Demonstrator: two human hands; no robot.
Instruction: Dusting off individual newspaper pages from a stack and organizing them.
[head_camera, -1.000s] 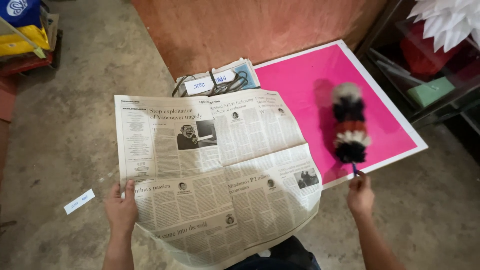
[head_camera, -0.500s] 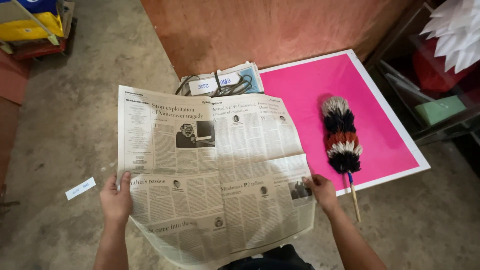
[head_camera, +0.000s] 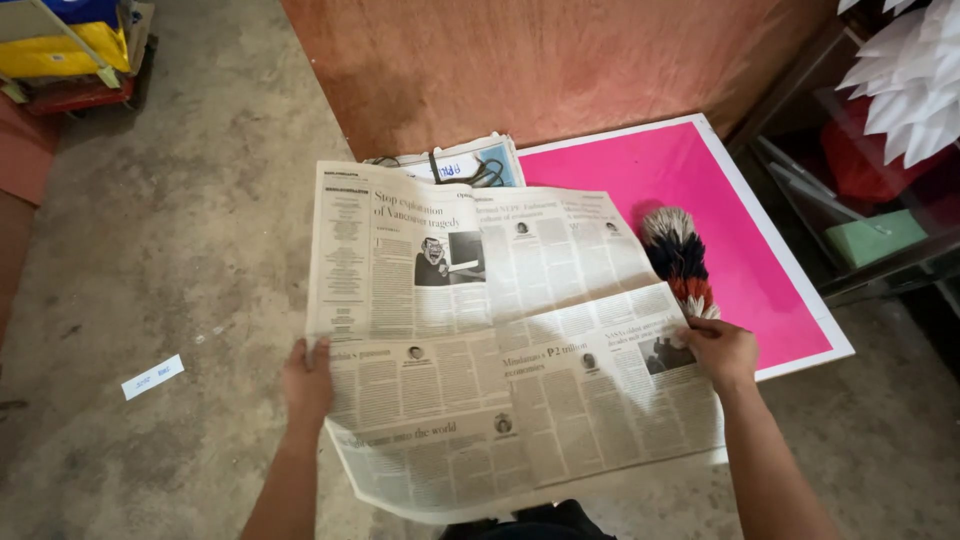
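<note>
I hold an open newspaper (head_camera: 480, 320) spread wide in front of me, above the concrete floor. My left hand (head_camera: 307, 380) grips its left edge. My right hand (head_camera: 722, 352) grips its right edge, close to the lower end of a feather duster (head_camera: 678, 258) with black, white and red bands. The duster lies on a bright pink board (head_camera: 700, 190) with a white border, and the paper covers part of both.
A brown wooden panel (head_camera: 540, 60) stands behind. A stack of papers with a cable on top (head_camera: 460, 165) lies beyond the newspaper. A small white label (head_camera: 152, 377) lies on the floor at left. A shelf with a green box (head_camera: 875, 238) is at right.
My right hand left the duster handle and took the newspaper's right edge. The paper has shifted right over part of the pink board and duster.
</note>
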